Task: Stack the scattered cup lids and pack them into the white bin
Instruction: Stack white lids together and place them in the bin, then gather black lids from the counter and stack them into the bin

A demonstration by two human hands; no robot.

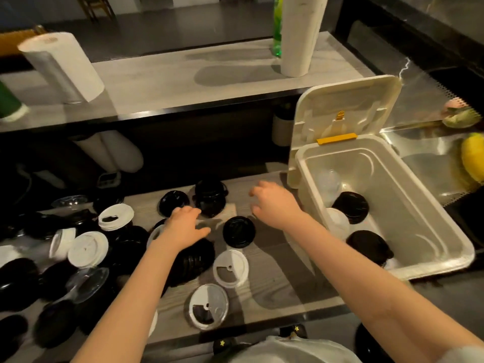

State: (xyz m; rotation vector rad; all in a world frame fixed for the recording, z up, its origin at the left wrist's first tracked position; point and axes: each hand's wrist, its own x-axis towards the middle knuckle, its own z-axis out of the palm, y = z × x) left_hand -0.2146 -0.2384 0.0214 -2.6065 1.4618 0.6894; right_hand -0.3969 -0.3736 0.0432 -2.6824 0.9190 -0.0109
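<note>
The cup lids (87, 248) are thin moulded plastic: light, a little springy, slick on the face, and likely to skid on the counter (275, 284) if pushed flat. The rim is the place to take one, thumb on one edge and fingers opposite. Once nested into a column they are best squeezed from the sides, since a loose column probably fans apart if tipped.

Most lie scattered over the left and middle of the counter. A single black lid (238, 231) lies between the two hands, and a short black stack (209, 197) sits beyond it. A white lid (230, 268) and a clear lid (208, 306) lie nearer the person. A toppled black column (193, 263) lies on its side under the left forearm. The white bin (432, 263) stands at the right with its hinged cover (345, 106) up; a few black and pale stacks lie in it.

The left hand (187, 226) reaches low over the counter, fingers stretched forward and thumb out to the side, gripping nothing. Its fingertips come down just beside the black stack, though blur hides whether they touch it. The right hand (275, 203) hovers above the counter near the bin's corner, fingers spread and loosely hooked like a claw, empty.
</note>
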